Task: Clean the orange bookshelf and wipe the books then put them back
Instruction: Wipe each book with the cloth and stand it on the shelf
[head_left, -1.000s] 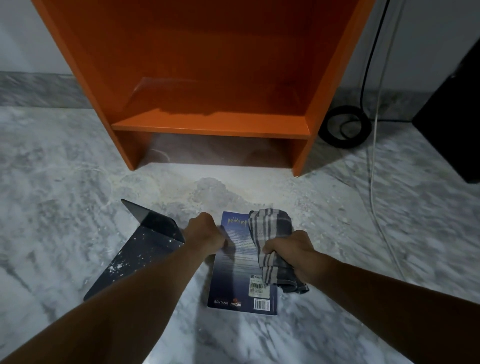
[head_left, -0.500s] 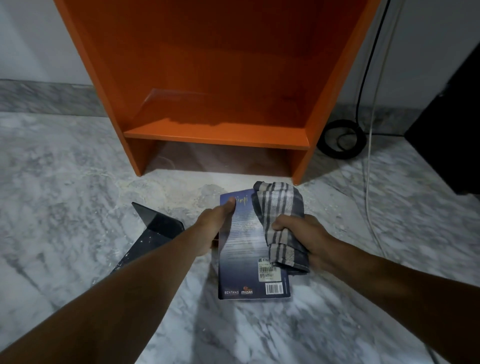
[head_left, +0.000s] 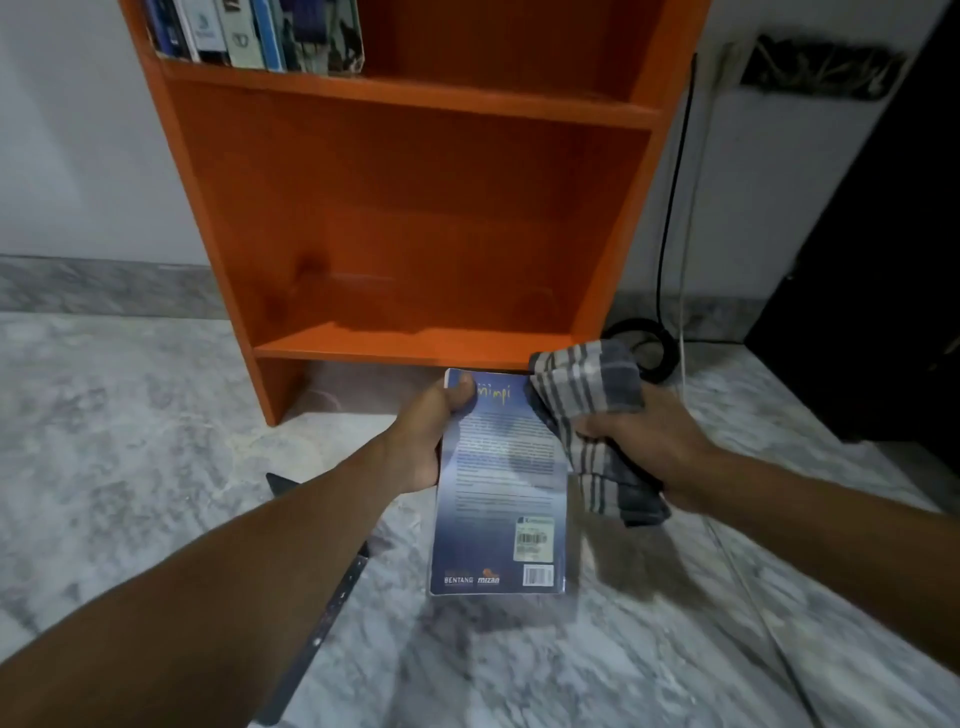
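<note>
left hand (head_left: 431, 436): grips the blue glossy paperback book (head_left: 501, 493), back cover up, low before the orange wooden bookshelf (head_left: 415, 208) | right hand (head_left: 644, 441): clenched around the grey striped cloth (head_left: 587, 405) touching the book's edge, probably to wipe it

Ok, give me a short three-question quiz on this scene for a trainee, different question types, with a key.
1. True or false: the left hand grips the blue book.
2. What does the right hand hold? A sponge, B striped cloth, C brush.
3. Fill in: other books stand on the ____ shelf of the orange bookshelf.
Key: 1 true; 2 B; 3 upper.
</note>
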